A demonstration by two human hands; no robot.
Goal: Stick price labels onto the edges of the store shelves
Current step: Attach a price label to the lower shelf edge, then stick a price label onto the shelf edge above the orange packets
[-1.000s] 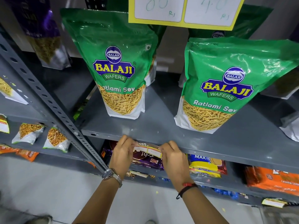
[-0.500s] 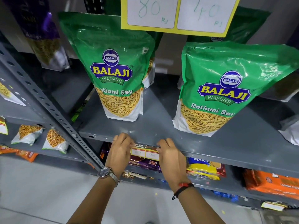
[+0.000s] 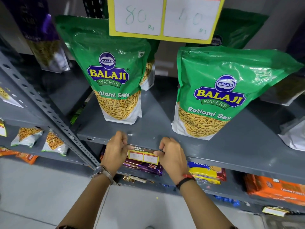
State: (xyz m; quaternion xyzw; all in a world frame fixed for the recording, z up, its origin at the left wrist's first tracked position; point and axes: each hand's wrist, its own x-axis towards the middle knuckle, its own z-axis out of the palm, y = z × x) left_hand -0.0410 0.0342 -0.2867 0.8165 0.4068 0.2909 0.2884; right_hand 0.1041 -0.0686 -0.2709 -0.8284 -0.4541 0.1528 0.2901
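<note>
A small yellow price label [image 3: 143, 157] with two white boxes and a red strip lies flat against the front edge of the grey shelf [image 3: 231, 164]. My left hand [image 3: 115, 151] pinches its left end and my right hand [image 3: 171, 154] pinches its right end, thumbs and fingers closed on the corners. The knuckles of both hands reach just over the shelf's front lip. The numbers written on the label are too faint to read.
Two green Balaji Ratlami Sev bags [image 3: 113, 76] [image 3: 219, 91] stand on the shelf behind my hands. A large yellow label [image 3: 162, 19] marked 80 and 40 hangs from above. A perforated upright post [image 3: 49, 109] runs at left. Biscuit packs [image 3: 206, 172] lie below.
The label has gone from curved and held below the lip to flat on the shelf edge. My hands have spread slightly apart along it. The view has moved closer.
</note>
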